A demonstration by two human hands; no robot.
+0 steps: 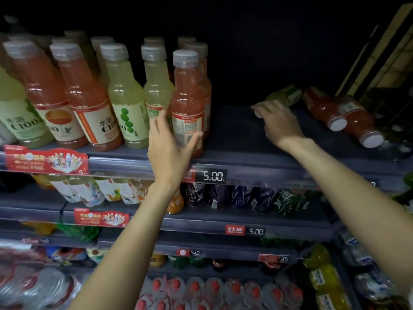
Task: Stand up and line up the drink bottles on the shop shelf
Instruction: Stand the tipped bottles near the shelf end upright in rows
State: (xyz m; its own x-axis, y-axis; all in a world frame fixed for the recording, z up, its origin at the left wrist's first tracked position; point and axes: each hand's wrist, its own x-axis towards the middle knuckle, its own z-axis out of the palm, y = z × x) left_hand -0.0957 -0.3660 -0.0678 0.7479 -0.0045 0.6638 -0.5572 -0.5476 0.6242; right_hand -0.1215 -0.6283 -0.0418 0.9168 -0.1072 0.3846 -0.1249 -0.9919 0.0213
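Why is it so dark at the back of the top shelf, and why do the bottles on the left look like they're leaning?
Head view: little light reaches behind the lying green bottle, so it's nearly black there; the wide-angle lens bends the edges, tilting the standing bottles; the lower shelves look blurry.

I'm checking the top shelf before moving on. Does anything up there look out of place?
Yes. Three bottles lie on their sides at the right end of the top shelf: a green bottle under the right hand and two red bottles, caps toward the front. The rows to the left stand upright.
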